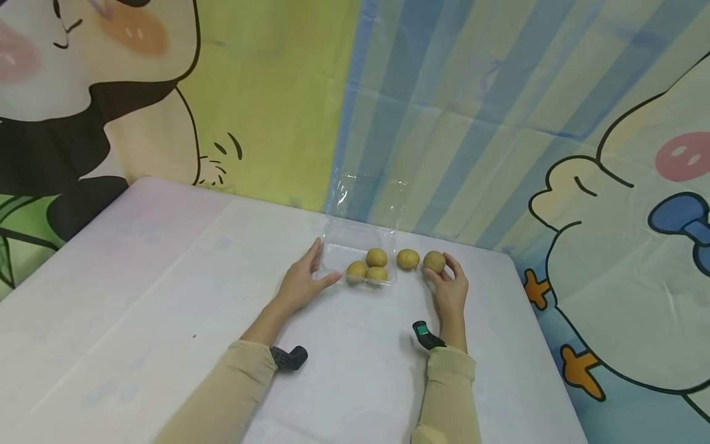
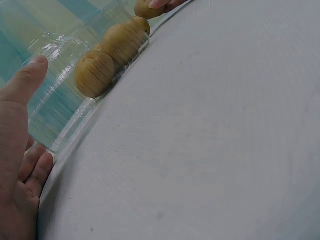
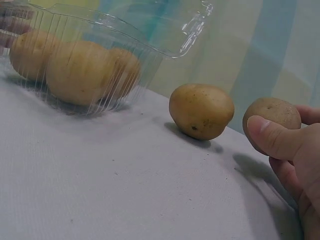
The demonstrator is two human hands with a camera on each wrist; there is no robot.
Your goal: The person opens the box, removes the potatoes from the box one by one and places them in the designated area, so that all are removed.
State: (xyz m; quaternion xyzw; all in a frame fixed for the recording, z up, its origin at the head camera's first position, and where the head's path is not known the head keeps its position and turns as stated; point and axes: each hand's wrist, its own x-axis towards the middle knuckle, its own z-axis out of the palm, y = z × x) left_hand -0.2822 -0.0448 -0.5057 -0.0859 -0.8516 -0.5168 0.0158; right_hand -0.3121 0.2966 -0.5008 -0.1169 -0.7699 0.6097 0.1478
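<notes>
My right hand (image 1: pixel 452 293) holds a brownish potato (image 1: pixel 434 262) between thumb and fingers; in the right wrist view this potato (image 3: pixel 270 120) is above the table, its shadow below. Just left of it a yellow potato (image 1: pixel 408 259) lies on the table. A clear plastic clamshell box (image 1: pixel 341 253) stands with its lid (image 1: pixel 366 197) raised at the back. Three potatoes (image 1: pixel 376 258) sit in its right part. At the box's front left corner is my left hand (image 1: pixel 299 280), fingers along the left side and thumb (image 2: pixel 30 80) spread across the front.
A white cloth covers the table (image 1: pixel 166 296). Behind it hangs a printed backdrop (image 1: pixel 471 123) with stripes and cartoon figures, close behind the raised lid. Each wrist wears a black device (image 1: pixel 289 358).
</notes>
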